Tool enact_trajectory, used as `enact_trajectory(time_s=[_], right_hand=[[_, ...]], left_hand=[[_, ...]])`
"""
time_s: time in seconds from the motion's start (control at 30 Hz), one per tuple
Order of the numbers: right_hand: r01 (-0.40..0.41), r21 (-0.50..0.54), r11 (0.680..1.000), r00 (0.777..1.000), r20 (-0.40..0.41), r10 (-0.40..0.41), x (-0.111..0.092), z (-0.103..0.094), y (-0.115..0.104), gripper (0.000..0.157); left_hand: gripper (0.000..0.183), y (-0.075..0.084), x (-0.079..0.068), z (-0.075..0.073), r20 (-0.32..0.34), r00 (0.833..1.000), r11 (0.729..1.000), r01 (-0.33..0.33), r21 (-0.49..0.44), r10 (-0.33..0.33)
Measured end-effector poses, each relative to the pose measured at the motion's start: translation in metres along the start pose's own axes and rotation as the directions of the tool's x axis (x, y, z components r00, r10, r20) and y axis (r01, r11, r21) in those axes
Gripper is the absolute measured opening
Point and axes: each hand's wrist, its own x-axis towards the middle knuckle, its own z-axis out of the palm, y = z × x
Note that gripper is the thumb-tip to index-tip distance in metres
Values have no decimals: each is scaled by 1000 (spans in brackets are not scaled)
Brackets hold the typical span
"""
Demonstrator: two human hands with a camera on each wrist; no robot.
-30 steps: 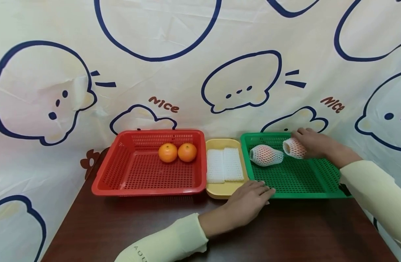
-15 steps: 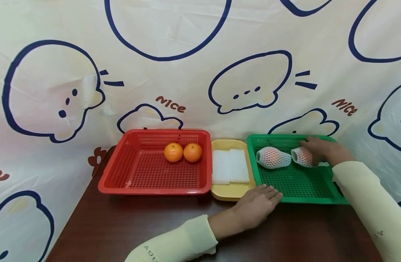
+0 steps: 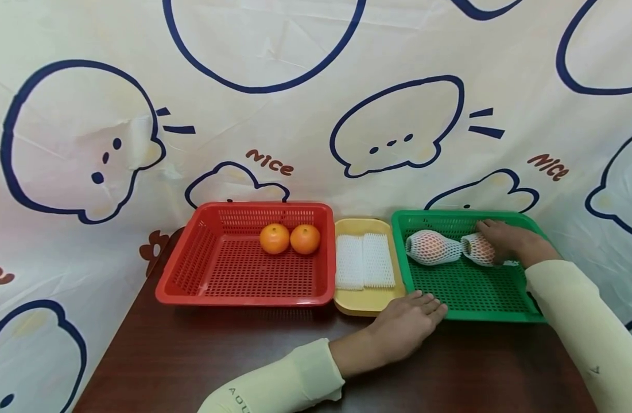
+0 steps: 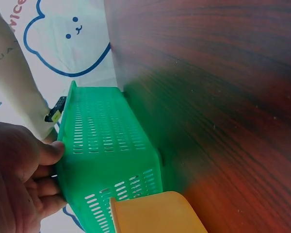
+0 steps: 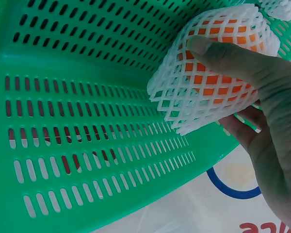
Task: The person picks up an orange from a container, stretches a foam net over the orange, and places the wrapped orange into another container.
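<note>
Inside the green basket [image 3: 491, 316], my right hand [image 3: 509, 241] grips an orange in a white foam net [image 5: 182, 94]. The right wrist view shows the thumb across the top of the net and fingers on its far side. A second netted fruit [image 3: 432, 248] lies to the left in the same basket. My left hand [image 3: 406, 324] rests at the basket's near left corner, fingers extended over the rim. In the left wrist view, its thumb [image 4: 51, 153] touches the green rim beside the yellow tray [image 4: 157, 213].
Left of the green basket, the yellow tray holds two flat white foam nets [image 3: 349, 262]. A red basket [image 3: 243, 300] with two bare oranges [image 3: 274, 238] stands farther left. All stand on a dark wooden table [image 3: 202, 344] against a printed cloth backdrop [image 3: 295, 126].
My right hand has lowered the netted orange into the green basket, to the right of the other netted fruit. The left hand stays at the rim. The head view has shifted slightly.
</note>
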Motion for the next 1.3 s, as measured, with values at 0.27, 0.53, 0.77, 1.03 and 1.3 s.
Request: enact_trajectory(time_s=[0.27, 0.53, 0.77, 1.03, 1.3], right_hand=[[-17, 18, 1000, 1000, 2, 17, -2, 3, 3, 79], [-19, -12, 1000, 999, -43, 18, -5, 5, 2, 84], [10, -30, 1000, 998, -66, -12, -5, 0, -5, 87], [-23, -39, 999, 991, -130, 18, -18, -36, -50, 65], [90, 120, 989, 972, -227, -61, -8, -75, -161, 52]], left_hand=[[45, 1, 0, 3, -20, 1000, 1000, 0, -25, 0], [43, 0, 1, 5, -50, 999, 998, 7, -58, -10], [36, -4, -2, 3, -120, 990, 975, 41, -216, -68], [34, -22, -32, -19, -253, 960, 918, 15, -396, -125], [28, -40, -101, -27, -410, 846, 845, 83, -529, -340]])
